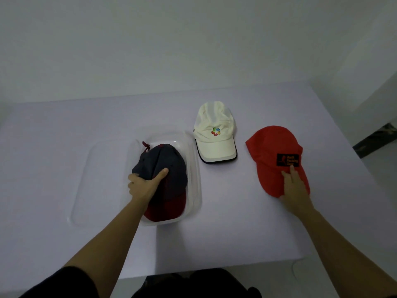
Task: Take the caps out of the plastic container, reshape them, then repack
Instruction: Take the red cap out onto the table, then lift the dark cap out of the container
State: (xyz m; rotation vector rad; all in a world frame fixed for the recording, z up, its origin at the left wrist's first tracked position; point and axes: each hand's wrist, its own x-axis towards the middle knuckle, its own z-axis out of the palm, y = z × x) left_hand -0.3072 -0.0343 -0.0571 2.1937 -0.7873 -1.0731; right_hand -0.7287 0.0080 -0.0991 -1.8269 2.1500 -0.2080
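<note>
Head: illegible patch (287, 160), red cap (271, 145)

Left hand (143, 183) grips navy cap (168, 160) inside clear container (194, 186). Right hand (294, 190) rests on red cap (271, 147) brim, index finger straight. White cap (214, 134) sits between them on desk (236, 233).

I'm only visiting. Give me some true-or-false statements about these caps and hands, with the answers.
1. The dark cap lies in the container. True.
2. The white cap is upside down. False: it sits crown up, logo showing.
3. The left hand grips the dark cap. True.
4. The right hand is on the white cap. False: it touches the red cap.
5. Three caps are in the container. False: only one; two lie on the table.
</note>
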